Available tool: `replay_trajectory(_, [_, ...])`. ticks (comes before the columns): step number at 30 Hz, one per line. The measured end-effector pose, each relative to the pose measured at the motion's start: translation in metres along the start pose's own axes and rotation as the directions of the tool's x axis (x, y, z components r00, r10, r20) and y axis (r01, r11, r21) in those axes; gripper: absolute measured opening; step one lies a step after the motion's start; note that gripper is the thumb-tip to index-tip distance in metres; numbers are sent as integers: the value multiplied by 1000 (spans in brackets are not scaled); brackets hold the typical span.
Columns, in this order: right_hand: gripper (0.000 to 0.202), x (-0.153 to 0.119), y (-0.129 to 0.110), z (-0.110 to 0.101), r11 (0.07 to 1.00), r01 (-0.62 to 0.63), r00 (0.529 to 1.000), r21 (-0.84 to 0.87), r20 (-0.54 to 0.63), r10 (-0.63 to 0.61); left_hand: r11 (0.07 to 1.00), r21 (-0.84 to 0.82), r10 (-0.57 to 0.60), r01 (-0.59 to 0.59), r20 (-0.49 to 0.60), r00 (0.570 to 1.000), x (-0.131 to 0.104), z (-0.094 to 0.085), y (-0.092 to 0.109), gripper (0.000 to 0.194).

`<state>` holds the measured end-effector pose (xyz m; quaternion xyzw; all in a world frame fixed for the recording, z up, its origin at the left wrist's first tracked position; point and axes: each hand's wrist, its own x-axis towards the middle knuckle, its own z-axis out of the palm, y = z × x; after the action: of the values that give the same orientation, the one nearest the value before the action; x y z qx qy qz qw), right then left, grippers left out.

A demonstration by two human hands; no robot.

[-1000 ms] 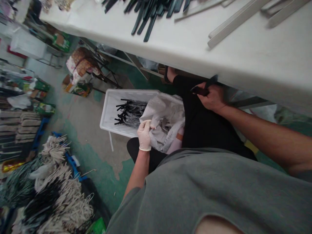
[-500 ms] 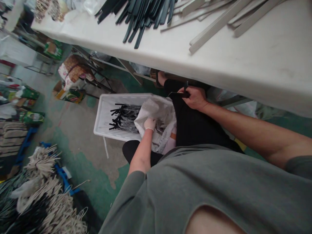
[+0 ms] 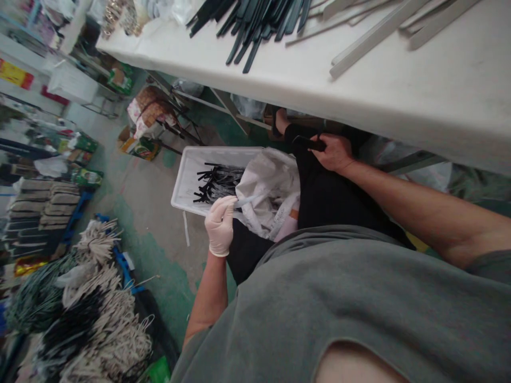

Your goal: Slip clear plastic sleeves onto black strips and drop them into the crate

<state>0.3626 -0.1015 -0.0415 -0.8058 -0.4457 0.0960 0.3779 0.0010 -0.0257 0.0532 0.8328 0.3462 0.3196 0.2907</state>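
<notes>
Your gloved left hand [image 3: 219,226] pinches a pale strip [image 3: 246,201] at the bag [image 3: 271,186]; right hand [image 3: 334,153] grips a black piece [image 3: 308,142]. Tray [image 3: 187,175] pt. filled; more pcs. left in the bag.

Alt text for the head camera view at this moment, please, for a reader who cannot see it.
A seated person's gloved left hand pulls a thin grey strip from a white plastic bag by their lap, while the bare right hand holds a black strip under a white table. A white bin of black pieces sits on the floor.
</notes>
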Motion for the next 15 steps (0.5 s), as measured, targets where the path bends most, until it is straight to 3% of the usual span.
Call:
replay_trajectory(2, [20, 1, -11, -2, 996, -66, 997, 58, 32, 64, 1000, -26, -2, 1, -64, 998, 3, -24, 24, 24])
replay_trajectory(4, [28, -1, -37, -7, 967, -120, 989, 223, 116, 96, 999, -52, 12, -16, -77, 997, 8, -40, 41, 24])
replay_trajectory(7, [45, -12, -98, -21, 824, -142, 935, 548, 348, -70, 995, -44, 83, -85, -35, 996, 19, -52, 58, 25])
replay_trajectory(9, [52, -22, -143, -27, 707, -140, 821, 693, 481, -308, 987, -36, 156, -155, 9, 988, 25, -52, 64, 25])
replay_trajectory(11, [50, -31, -180, -27, 605, -120, 713, 787, 492, -499, 975, -34, 221, -220, 18, 975, 32, -50, 68, 24])
replay_trajectory(13, [47, -36, -202, -21, 565, -139, 609, 813, 520, -598, 971, -31, 238, -238, -15, 971, 38, -48, 70, 22])
replay_trajectory(15, [39, -39, -208, -14, 609, -171, 526, 774, 595, -608, 984, -43, 171, -176, -87, 981, 47, -49, 67, 22])
